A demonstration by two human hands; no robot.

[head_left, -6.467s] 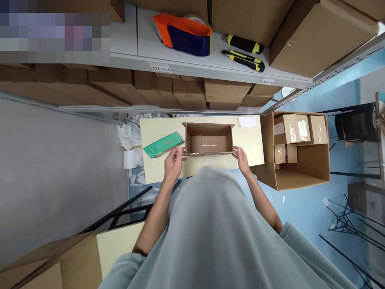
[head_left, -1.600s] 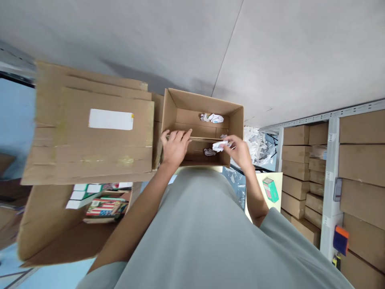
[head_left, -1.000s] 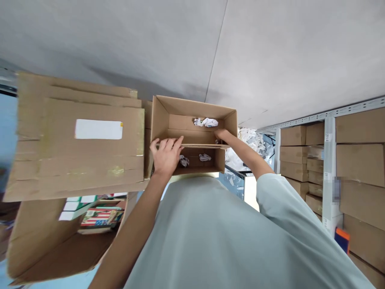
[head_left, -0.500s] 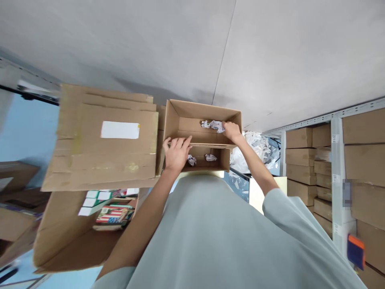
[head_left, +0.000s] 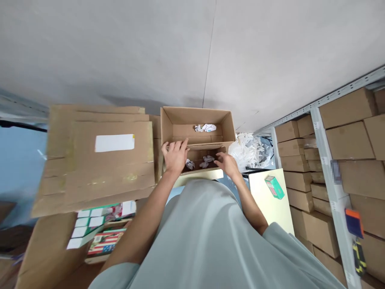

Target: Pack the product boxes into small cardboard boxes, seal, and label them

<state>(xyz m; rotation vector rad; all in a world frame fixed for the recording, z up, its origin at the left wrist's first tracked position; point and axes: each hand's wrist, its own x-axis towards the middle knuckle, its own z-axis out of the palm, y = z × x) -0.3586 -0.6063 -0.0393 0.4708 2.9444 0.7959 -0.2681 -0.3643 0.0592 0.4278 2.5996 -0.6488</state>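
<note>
Head view: nearer brown rectangular cardboard box [head_left: 197, 154]; left hand [head_left: 175, 157] on its far rim, hold unclear; right hand [head_left: 227, 163], unclenched, empty, by crumpled white paper [head_left: 207, 161] inside; rim pressure could tip box.

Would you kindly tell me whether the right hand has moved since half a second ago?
Yes: the right hand has moved toward the grey shirt, from the far box to the near box, judged against those boxes.

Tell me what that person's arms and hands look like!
The left hand and right hand are bare: I see no gloves, rings or watch. The forearms are bare too. Loose, plain, pale grey-blue short sleeves cover the arms higher up.
</note>
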